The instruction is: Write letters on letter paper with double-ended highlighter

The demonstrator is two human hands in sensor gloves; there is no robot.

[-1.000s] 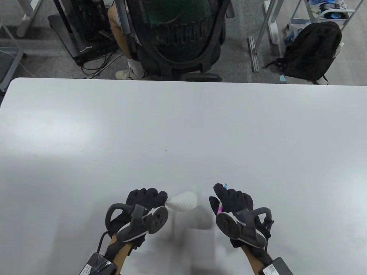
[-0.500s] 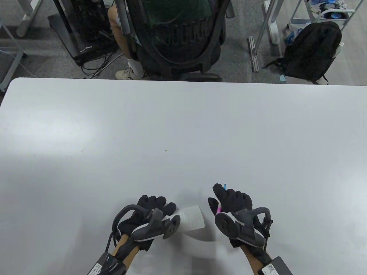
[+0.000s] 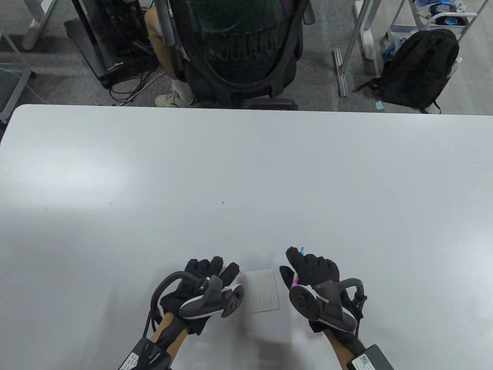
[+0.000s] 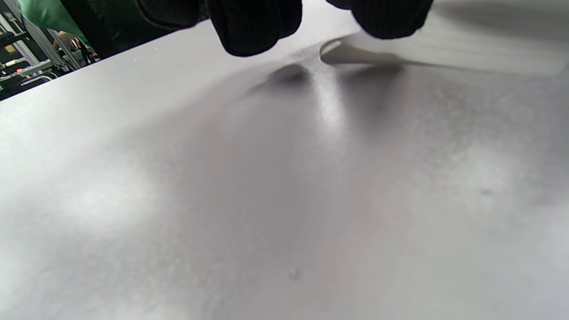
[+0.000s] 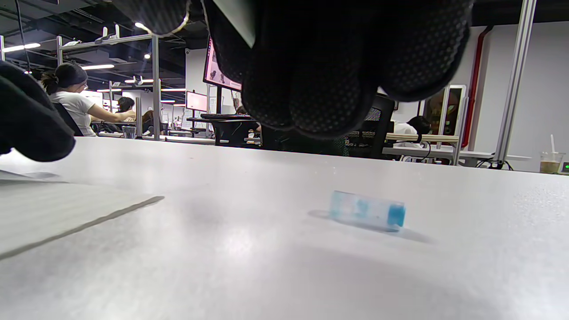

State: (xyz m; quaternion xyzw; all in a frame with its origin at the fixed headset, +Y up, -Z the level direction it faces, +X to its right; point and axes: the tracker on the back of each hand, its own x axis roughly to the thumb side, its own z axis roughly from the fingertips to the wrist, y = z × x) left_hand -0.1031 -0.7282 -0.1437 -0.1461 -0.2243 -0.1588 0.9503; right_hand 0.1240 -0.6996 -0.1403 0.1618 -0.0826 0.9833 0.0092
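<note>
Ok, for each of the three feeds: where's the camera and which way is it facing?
Table view: overhead, looking down at the table; both gloved hands, left hand, right hand.
Left wrist view: low, skimming the tabletop; fingertips at top, on the letter paper.
Right wrist view: low, facing across the table toward the office; fingers above, blue cap lying ahead.
Shared: all three show the paper.

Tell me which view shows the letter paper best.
The table view: the letter paper lies flat between the left hand and right hand, ruled lines visible. The left wrist view shows only a blurred, slightly lifted edge under the fingertips; the right wrist view shows just one corner at a grazing angle.
</note>
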